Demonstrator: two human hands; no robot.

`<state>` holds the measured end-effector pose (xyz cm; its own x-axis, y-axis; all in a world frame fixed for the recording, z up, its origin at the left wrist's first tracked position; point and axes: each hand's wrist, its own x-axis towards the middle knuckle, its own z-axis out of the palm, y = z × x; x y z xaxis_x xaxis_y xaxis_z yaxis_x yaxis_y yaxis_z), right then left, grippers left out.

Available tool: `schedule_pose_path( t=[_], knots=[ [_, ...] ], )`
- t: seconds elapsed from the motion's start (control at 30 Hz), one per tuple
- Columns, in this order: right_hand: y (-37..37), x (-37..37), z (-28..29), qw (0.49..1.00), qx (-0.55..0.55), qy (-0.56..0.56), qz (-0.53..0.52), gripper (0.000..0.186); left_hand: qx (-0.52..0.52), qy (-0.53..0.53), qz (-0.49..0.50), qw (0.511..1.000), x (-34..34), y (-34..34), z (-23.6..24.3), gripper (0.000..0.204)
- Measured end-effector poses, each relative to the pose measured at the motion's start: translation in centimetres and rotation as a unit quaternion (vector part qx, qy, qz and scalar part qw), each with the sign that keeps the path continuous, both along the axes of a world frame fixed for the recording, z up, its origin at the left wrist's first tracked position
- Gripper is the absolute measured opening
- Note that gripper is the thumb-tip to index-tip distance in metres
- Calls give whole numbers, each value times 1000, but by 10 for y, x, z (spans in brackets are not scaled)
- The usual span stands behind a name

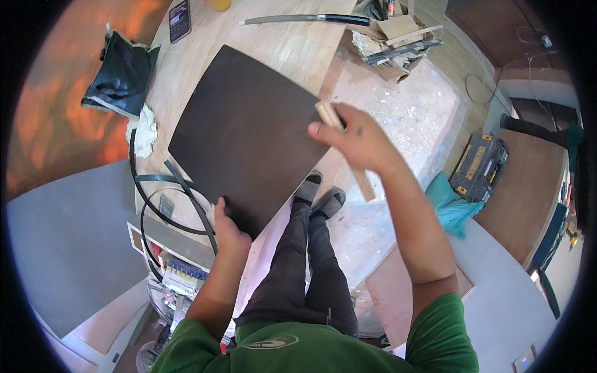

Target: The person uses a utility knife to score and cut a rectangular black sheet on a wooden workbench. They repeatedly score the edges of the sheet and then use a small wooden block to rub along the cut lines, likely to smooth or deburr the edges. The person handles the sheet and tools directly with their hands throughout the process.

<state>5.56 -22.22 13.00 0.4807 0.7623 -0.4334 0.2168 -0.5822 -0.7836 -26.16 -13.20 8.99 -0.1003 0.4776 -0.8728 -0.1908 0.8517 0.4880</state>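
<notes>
Holding wood strip (346, 149) (right hand (360, 140)) at dark panel (245, 133) edge.

View: one head-worn fisheye camera, the left of a side-by-side pair.
Position: above the person's chest, close over the desk (186, 68).
Facing: steeply down, past the green shirt (292, 348) and legs to the floor (398, 124).
Nearness: the hands sit close; the dark panel (242, 133) fills the middle.
Distortion: straight edges bend near the black rim.
Far edges: probably too warped to judge.
Shared: no second view shown.
</notes>
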Motion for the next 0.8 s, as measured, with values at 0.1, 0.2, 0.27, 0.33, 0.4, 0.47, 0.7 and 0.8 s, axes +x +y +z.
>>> schedule_pose_path(
  t=[0.1,0.2,0.27,0.33,0.4,0.47,0.7,0.8],
  knots=[
    [-18,-27,0,999,40,10,-21,76,59,38,-15,997,-19,8,-1,50],
    [-53,-51,12,997,70,26,-26,80,91,52,-50,993,-48,10,0,49],
    [-84,-76,10,995,84,35,-51,79,120,81,-90,985,-72,10,-6,52],
    [-115,-96,14,991,59,87,-78,83,152,105,-132,974,-82,8,-7,55],
    [-136,-109,13,985,71,109,-116,85,163,74,-159,971,-74,6,1,57],
    [-155,-121,6,973,84,136,-167,86,165,76,-165,969,-62,2,10,56],
    [-186,-150,-1,926,108,251,-263,90,161,109,-193,962,-42,-3,14,49],
    [-194,-162,-16,933,117,231,-251,95,180,108,-218,953,-44,-1,12,49]
  ],
)
